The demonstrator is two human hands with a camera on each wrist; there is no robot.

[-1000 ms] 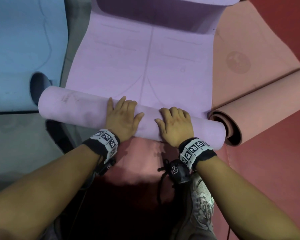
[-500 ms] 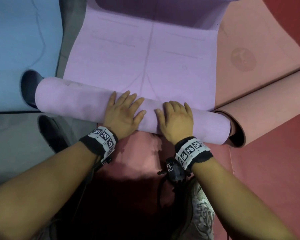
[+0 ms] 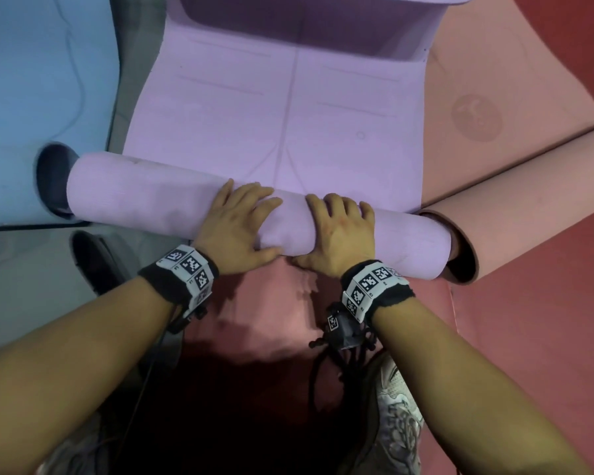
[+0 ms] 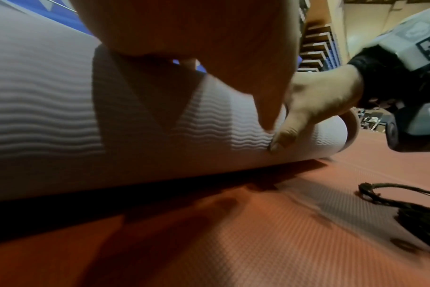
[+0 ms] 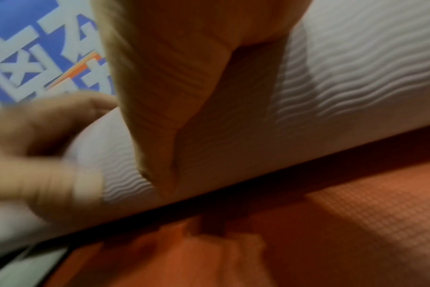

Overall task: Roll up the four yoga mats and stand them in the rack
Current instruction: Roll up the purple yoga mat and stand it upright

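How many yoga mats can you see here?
4: the purple mat under both hands, a pink rolled mat at right, a blue mat at left, a red mat underneath. None others visible.

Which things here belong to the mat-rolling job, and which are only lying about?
Job:
- purple mat, half rolled
- left hand, right hand on its roll
- pink mat
- blue mat

Lying about:
- black cord
- dark shoe
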